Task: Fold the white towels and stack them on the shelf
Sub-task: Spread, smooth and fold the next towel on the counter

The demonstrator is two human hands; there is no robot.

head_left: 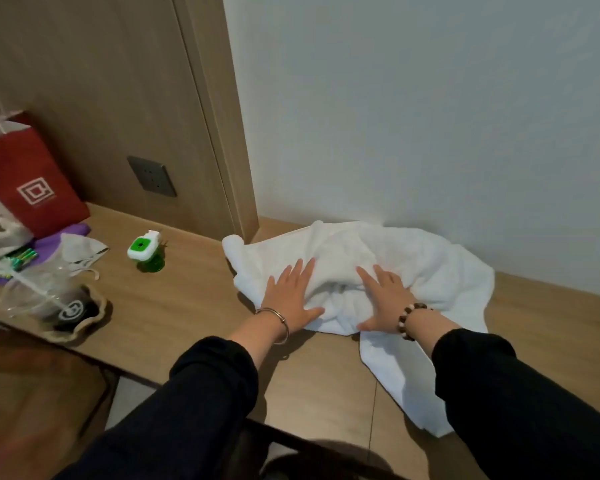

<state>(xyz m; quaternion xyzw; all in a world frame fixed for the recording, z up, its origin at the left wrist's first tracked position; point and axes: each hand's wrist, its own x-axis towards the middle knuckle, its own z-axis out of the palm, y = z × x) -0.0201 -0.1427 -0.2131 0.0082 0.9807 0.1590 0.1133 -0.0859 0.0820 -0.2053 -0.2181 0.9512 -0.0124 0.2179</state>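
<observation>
White towel [406, 258] — judged soft, limp and light; no shape is held, and the terry pile looks grippy, not slick. It is bunched in a loose heap on the wooden surface [187, 317], pushed up against the pale wall [430, 116], with one flap trailing toward the near edge beside the right sleeve [520, 403].

Left hand [290, 294] is laid flat on the heap's left part, fingers straight and spread, nothing grasped. Right hand [383, 299] is laid flat on the middle of the heap, fingers likewise extended, thumb out — pressing, not pinching. Both hands are touching the cloth, a creased ridge between them.

Handling judgement: the fabric should be taken at corners or along a hem, one in each hand, and drawn taut before folding; gripped mid-cloth, it would only bunch. The rolled left end near the door frame [222, 133] and the trailing flap seem the likeliest holds.

No shelf or stack is identifiable in view.
</observation>
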